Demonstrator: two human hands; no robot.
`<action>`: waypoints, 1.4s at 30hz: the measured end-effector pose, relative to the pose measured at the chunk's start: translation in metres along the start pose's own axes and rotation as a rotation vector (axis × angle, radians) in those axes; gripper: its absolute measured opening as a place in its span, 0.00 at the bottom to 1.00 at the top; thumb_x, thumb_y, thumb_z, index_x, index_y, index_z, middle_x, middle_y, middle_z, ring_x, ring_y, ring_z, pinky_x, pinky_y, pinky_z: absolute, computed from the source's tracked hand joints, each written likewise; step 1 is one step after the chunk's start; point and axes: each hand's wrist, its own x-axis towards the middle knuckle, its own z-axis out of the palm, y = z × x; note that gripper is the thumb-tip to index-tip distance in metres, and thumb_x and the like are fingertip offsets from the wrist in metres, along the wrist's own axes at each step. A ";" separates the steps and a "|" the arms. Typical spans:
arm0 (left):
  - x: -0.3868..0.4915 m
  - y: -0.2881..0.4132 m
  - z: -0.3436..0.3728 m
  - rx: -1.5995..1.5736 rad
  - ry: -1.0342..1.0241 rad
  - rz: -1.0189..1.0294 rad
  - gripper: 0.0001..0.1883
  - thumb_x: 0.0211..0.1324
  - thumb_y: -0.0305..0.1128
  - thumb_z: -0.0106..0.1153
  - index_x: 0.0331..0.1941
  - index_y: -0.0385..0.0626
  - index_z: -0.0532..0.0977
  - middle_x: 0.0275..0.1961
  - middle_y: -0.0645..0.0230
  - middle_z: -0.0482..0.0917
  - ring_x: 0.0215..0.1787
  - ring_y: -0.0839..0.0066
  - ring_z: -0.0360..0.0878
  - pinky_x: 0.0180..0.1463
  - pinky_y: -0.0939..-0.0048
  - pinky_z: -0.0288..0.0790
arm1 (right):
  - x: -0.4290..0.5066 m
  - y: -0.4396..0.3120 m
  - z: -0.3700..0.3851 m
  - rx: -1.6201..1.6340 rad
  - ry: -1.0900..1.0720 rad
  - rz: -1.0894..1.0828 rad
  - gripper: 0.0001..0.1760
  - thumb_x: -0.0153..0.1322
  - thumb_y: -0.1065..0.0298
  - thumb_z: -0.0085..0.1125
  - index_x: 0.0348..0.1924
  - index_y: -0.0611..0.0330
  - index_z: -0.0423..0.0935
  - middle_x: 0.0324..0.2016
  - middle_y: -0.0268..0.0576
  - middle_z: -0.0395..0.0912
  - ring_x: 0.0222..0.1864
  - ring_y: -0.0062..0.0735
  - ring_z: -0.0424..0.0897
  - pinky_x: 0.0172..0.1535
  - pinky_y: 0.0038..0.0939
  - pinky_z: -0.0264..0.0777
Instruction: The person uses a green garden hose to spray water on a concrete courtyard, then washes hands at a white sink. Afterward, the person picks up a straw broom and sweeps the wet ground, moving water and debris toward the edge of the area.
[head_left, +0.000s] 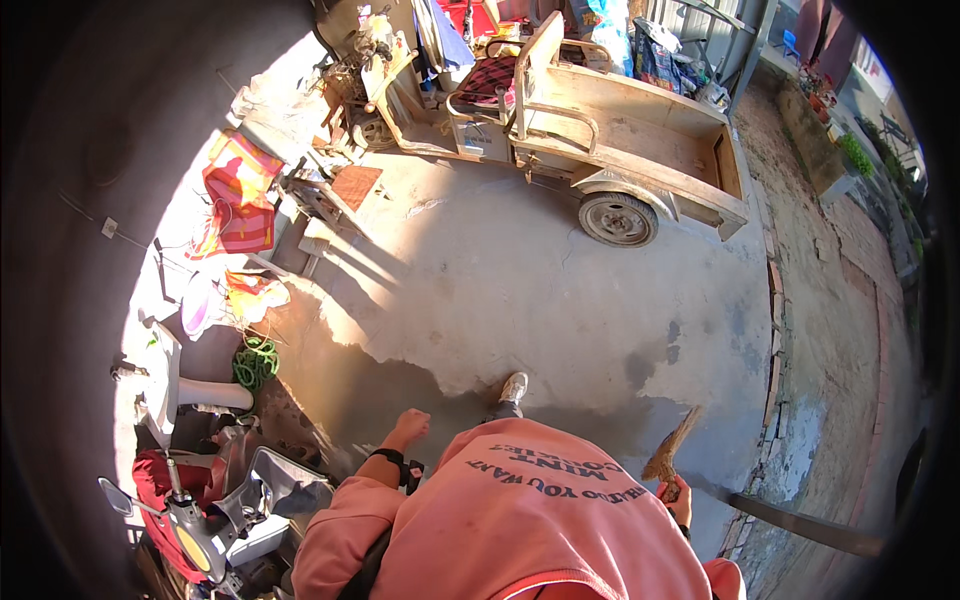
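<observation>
My right hand (680, 502) grips a short straw hand broom (673, 447) by its bound handle, out to the right of my pink sweatshirt (525, 502). The broom head points forward and tilts to the right, over the concrete floor. My left hand (412, 426) hangs in front of me on the left, its fingers curled and nothing visible in them. A dark band circles the left wrist. My shoe (514, 388) stands on the floor between the hands, where the concrete looks dark and wet.
A cargo tricycle (619, 217) with a bare bed stands ahead. On the left are a pedestal washbasin (163, 382), a coiled green hose (256, 364), a scooter (193, 532) and a small wooden stool (356, 186). A brick edging (775, 337) borders the concrete at right.
</observation>
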 end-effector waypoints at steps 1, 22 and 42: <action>0.014 0.028 -0.008 -0.141 0.102 -0.034 0.12 0.59 0.40 0.56 0.37 0.43 0.76 0.29 0.65 0.82 0.26 0.76 0.80 0.25 0.70 0.71 | 0.002 0.008 0.000 -0.145 0.008 -0.139 0.08 0.67 0.67 0.61 0.37 0.58 0.75 0.25 0.39 0.77 0.24 0.32 0.78 0.28 0.27 0.79; 0.250 0.479 0.240 0.580 -0.448 -0.079 0.12 0.58 0.37 0.59 0.35 0.40 0.75 0.26 0.65 0.78 0.22 0.77 0.77 0.21 0.76 0.70 | 0.092 -0.083 -0.038 0.862 0.386 -0.253 0.09 0.66 0.64 0.58 0.27 0.59 0.71 0.25 0.43 0.75 0.25 0.38 0.78 0.28 0.34 0.81; 0.310 1.018 0.735 0.849 -0.732 0.461 0.21 0.59 0.40 0.63 0.50 0.39 0.74 0.40 0.65 0.83 0.37 0.76 0.81 0.41 0.73 0.75 | 0.151 -0.640 0.230 0.800 -0.068 0.004 0.19 0.71 0.59 0.58 0.40 0.71 0.72 0.32 0.50 0.77 0.28 0.35 0.79 0.31 0.26 0.80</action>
